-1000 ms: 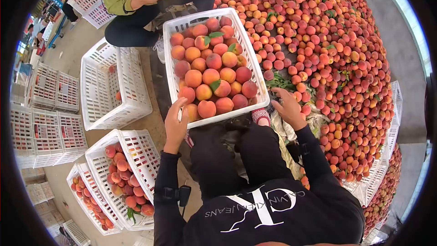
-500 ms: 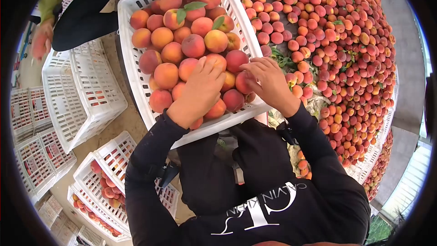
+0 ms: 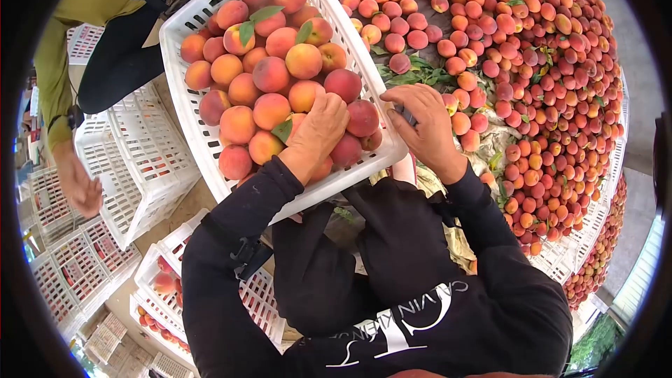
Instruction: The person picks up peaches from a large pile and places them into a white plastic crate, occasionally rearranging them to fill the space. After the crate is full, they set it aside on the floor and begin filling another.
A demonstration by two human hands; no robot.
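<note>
A white plastic crate [image 3: 353,21] heaped with red and orange peaches [image 3: 271,74] is tilted in front of my knees. My left hand [image 3: 320,133] lies on the peaches near the crate's front, its fingers curled down and pressed together. What is under its fingertips is hidden. Beside it is a green leaf [image 3: 282,131], and other leaves lie on the fruit farther back. My right hand [image 3: 425,126] is just outside the crate's right rim, with a small dark grey object [image 3: 406,115] between thumb and fingers. The object is too small to identify.
A large pile of peaches [image 3: 553,98] spreads across the right side, with loose leaves [image 3: 420,73] near the crate. Stacked white crates [image 3: 150,147] stand at the left. A co-worker's hand [image 3: 80,185] hangs beside them. More crates with peaches [image 3: 164,283] are at the lower left.
My right hand has moved off the peaches to outside the rim, and the grey object now shows in it. A leaf now shows beside my left hand. The co-worker's hand is lower in view.
</note>
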